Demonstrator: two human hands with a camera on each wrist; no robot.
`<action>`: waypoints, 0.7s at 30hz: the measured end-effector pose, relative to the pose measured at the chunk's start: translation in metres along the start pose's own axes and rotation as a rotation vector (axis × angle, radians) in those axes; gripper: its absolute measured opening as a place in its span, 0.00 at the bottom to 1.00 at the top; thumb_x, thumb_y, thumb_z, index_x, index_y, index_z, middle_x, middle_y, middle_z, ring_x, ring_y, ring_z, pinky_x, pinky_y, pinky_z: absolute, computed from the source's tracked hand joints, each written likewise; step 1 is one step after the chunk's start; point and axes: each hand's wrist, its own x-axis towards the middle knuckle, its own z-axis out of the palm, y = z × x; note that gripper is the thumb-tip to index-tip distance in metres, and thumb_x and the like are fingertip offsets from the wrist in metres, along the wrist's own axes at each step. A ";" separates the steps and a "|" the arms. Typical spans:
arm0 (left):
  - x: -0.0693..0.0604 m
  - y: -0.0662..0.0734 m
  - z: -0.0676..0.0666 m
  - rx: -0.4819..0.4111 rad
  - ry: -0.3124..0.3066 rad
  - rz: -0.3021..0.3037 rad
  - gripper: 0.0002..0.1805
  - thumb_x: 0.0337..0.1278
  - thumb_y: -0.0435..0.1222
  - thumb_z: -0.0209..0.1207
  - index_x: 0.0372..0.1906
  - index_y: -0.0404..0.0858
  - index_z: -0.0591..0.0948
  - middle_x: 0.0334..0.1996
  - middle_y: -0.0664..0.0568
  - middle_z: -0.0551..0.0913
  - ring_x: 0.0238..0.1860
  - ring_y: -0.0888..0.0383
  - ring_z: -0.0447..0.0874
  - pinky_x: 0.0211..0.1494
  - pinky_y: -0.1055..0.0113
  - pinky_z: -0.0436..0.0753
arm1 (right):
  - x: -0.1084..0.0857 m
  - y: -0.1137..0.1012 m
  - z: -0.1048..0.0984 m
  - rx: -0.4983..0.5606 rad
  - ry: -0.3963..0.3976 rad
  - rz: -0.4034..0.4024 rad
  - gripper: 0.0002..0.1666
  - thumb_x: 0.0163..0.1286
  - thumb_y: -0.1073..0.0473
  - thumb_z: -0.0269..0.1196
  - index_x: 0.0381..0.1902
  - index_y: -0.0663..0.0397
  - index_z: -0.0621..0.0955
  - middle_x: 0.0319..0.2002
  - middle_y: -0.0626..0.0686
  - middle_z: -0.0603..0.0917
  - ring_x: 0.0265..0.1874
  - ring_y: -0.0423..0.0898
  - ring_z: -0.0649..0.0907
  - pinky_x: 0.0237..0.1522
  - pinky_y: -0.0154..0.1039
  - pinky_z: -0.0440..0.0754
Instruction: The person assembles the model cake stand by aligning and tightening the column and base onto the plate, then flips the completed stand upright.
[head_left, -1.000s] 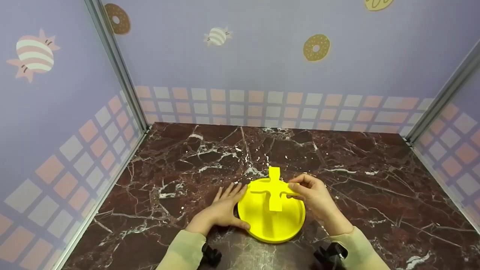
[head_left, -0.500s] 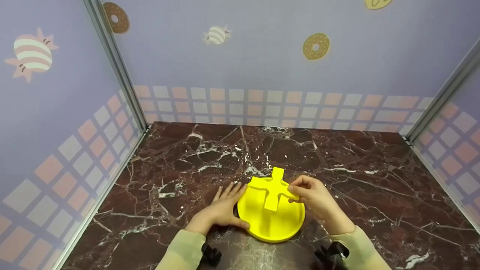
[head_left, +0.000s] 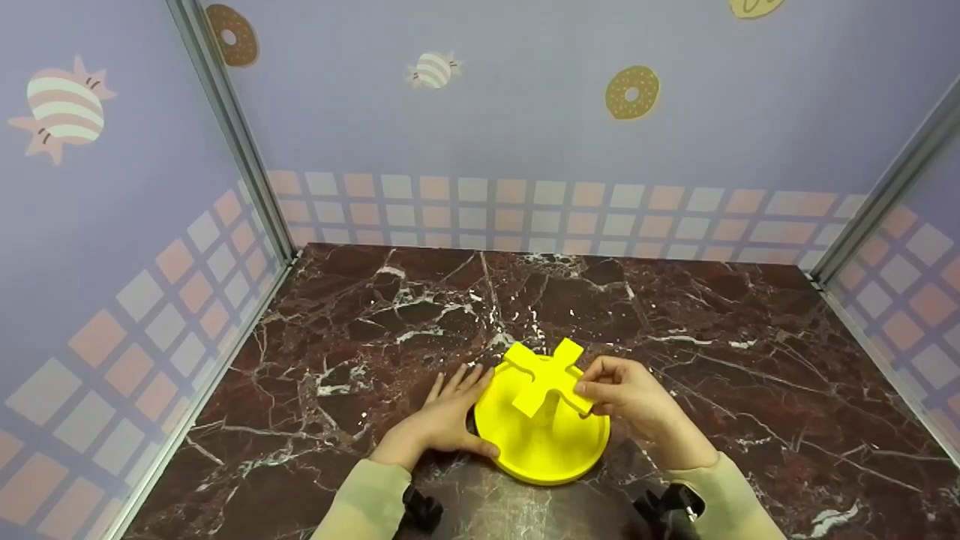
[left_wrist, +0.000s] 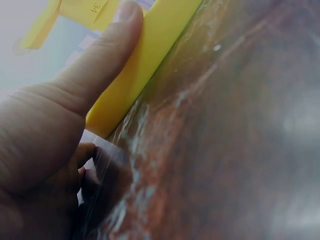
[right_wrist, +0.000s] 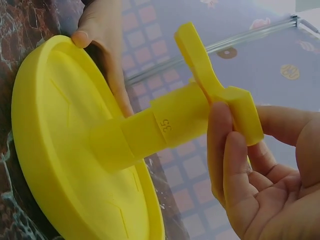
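A yellow round dish-like base with a raised rim stands on the table. From its middle rises a stepped yellow post, with the number 35 on it. On top of the post sits a yellow four-armed cross-shaped handle, its arms lying diagonally in the head view. My right hand pinches the handle's near-right arm between thumb and fingers. At the base's left side, my left hand lies with straight, spread fingers along the outside. Its thumb rests on the rim.
The dark red marbled table stretches around the base. Purple walls with printed sweets and tiles enclose it at the back and both sides. Small white specks lie behind the base. Black wrist mounts sit under both forearms.
The cross-shaped handle has turned clockwise, seen from above, with my right hand moving slightly towards me on its arm. My left hand and the base have stayed in place.
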 end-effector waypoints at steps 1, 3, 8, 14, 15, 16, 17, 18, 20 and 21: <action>0.000 0.000 0.000 -0.003 0.000 0.000 0.72 0.42 0.65 0.74 0.85 0.45 0.44 0.85 0.44 0.42 0.85 0.40 0.33 0.84 0.35 0.32 | 0.000 -0.001 -0.001 -0.019 -0.008 -0.001 0.03 0.70 0.66 0.67 0.37 0.59 0.81 0.28 0.45 0.85 0.26 0.41 0.88 0.31 0.30 0.84; 0.000 0.000 0.000 -0.009 0.000 0.002 0.72 0.42 0.65 0.75 0.85 0.45 0.44 0.85 0.43 0.43 0.85 0.40 0.33 0.84 0.34 0.32 | -0.001 -0.003 -0.003 -0.066 -0.011 -0.006 0.07 0.70 0.64 0.67 0.40 0.64 0.82 0.28 0.45 0.87 0.27 0.40 0.87 0.31 0.30 0.85; 0.000 0.000 -0.001 -0.006 0.003 0.008 0.72 0.42 0.64 0.75 0.85 0.45 0.45 0.85 0.43 0.43 0.85 0.39 0.33 0.84 0.34 0.32 | 0.001 -0.005 -0.014 -0.228 0.066 -0.046 0.18 0.70 0.59 0.69 0.50 0.70 0.82 0.34 0.51 0.89 0.28 0.40 0.85 0.28 0.31 0.84; 0.000 0.001 -0.002 -0.004 0.002 0.007 0.72 0.42 0.64 0.75 0.85 0.45 0.44 0.85 0.43 0.42 0.85 0.39 0.32 0.84 0.35 0.32 | 0.014 0.003 -0.026 -0.200 0.149 -0.112 0.23 0.70 0.61 0.69 0.59 0.67 0.80 0.52 0.66 0.86 0.43 0.50 0.89 0.42 0.43 0.91; 0.000 0.001 -0.002 -0.005 0.002 0.006 0.72 0.42 0.64 0.75 0.85 0.45 0.44 0.85 0.43 0.42 0.85 0.39 0.32 0.84 0.35 0.32 | 0.017 0.005 -0.027 -0.185 0.141 -0.133 0.25 0.69 0.62 0.69 0.61 0.67 0.79 0.56 0.67 0.85 0.48 0.53 0.89 0.47 0.45 0.91; 0.000 0.001 -0.002 -0.005 0.001 0.006 0.72 0.42 0.64 0.75 0.85 0.45 0.44 0.85 0.43 0.42 0.85 0.39 0.32 0.84 0.35 0.32 | 0.021 0.006 -0.028 -0.171 0.125 -0.153 0.26 0.69 0.63 0.69 0.63 0.67 0.78 0.59 0.68 0.83 0.51 0.55 0.88 0.50 0.45 0.91; 0.000 0.001 -0.002 -0.005 0.000 0.006 0.72 0.42 0.64 0.75 0.85 0.45 0.44 0.85 0.44 0.42 0.85 0.39 0.32 0.84 0.35 0.31 | 0.024 0.007 -0.028 -0.157 0.105 -0.173 0.28 0.68 0.65 0.69 0.64 0.66 0.78 0.61 0.68 0.81 0.54 0.57 0.87 0.52 0.44 0.90; 0.000 0.001 -0.002 -0.007 0.001 0.006 0.72 0.42 0.64 0.75 0.85 0.45 0.44 0.85 0.44 0.42 0.85 0.39 0.32 0.84 0.35 0.31 | 0.027 0.008 -0.027 -0.153 0.079 -0.191 0.29 0.68 0.65 0.69 0.65 0.66 0.77 0.64 0.68 0.80 0.56 0.57 0.86 0.53 0.43 0.90; 0.000 0.001 -0.001 -0.006 0.000 0.007 0.72 0.42 0.64 0.75 0.85 0.45 0.44 0.85 0.44 0.42 0.85 0.39 0.32 0.84 0.35 0.31 | 0.033 0.009 -0.026 -0.154 0.025 -0.223 0.32 0.68 0.66 0.69 0.68 0.64 0.75 0.67 0.67 0.78 0.57 0.57 0.85 0.53 0.40 0.89; 0.000 0.001 -0.001 -0.005 0.000 0.008 0.72 0.42 0.64 0.75 0.85 0.45 0.44 0.85 0.43 0.42 0.85 0.39 0.32 0.84 0.35 0.31 | 0.035 0.009 -0.025 -0.160 0.002 -0.235 0.32 0.68 0.66 0.69 0.69 0.64 0.75 0.68 0.67 0.77 0.56 0.55 0.86 0.53 0.38 0.89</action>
